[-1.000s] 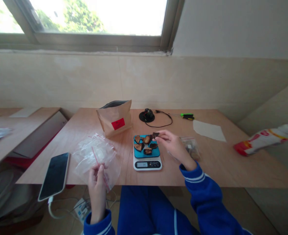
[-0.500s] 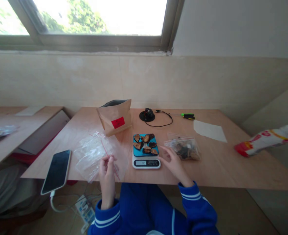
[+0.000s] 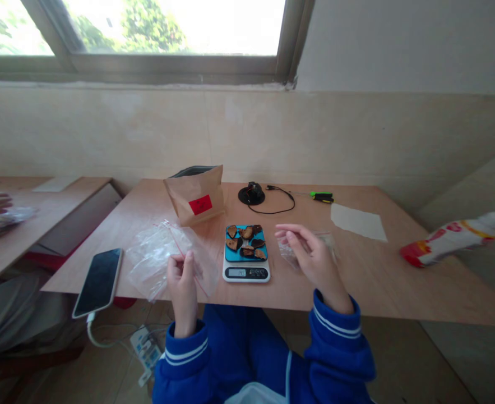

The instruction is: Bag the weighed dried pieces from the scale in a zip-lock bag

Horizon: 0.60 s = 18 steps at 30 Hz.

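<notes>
Our left hand (image 3: 183, 289) has thumb and forefinger pinched on the red-lined edge of a clear zip bag (image 3: 205, 264), just in from the bench's (image 3: 377, 280) front edge, left of its middle. Rest of the fingers curled in. More clear bags (image 3: 150, 258) lie loose under and beside it, toward the left edge.

Our right hand (image 3: 314, 264) is above a filled bag (image 3: 288, 255), right of the scale. Fingers stretched out and close together, thumb near the forefinger; it partly hides that bag, so we can't tell whether the tips meet or touch it.

Scale (image 3: 247, 274) sits between our hands near the front edge. Dried brown pieces (image 3: 233, 244) rest on its blue plate, spread across most of it. Display is lit, digits too small to read surely.

Toward the back edge: paper pouch (image 3: 197, 199) standing with its mouth open, then a black round stand (image 3: 251, 194) with a cable. Phone (image 3: 98, 280) juts past the front left corner; bottle (image 3: 449, 241) is by the right edge.
</notes>
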Motion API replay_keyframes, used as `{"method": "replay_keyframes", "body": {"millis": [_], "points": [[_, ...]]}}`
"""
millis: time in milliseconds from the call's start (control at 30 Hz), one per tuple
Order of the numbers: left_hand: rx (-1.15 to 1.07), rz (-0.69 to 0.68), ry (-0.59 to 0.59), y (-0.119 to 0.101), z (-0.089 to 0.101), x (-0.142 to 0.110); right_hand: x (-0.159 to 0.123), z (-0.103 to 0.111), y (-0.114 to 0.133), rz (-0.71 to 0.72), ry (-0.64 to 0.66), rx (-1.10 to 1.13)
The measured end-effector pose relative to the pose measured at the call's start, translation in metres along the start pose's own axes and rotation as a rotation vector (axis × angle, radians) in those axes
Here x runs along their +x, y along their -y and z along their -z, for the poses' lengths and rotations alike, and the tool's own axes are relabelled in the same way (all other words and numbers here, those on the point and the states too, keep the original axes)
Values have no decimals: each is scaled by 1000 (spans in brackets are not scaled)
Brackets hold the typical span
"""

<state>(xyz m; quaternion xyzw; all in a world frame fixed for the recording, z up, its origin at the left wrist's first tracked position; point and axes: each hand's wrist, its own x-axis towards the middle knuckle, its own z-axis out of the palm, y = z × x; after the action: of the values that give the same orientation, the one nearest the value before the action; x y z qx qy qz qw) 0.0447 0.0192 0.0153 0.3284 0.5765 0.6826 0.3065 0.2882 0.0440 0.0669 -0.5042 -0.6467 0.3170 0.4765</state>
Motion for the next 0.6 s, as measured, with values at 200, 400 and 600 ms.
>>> {"method": "replay_keyframes", "body": {"millis": [200,400,600], "points": [[131,-117,78,-18,-2,-9,-29,-88,23,80,151,221],[200,42,244,7,9,-11,-52,-149,17,38,191,323],[282,-8,313,14,17,-3,-48,-155,7,-25,221,353]]}}
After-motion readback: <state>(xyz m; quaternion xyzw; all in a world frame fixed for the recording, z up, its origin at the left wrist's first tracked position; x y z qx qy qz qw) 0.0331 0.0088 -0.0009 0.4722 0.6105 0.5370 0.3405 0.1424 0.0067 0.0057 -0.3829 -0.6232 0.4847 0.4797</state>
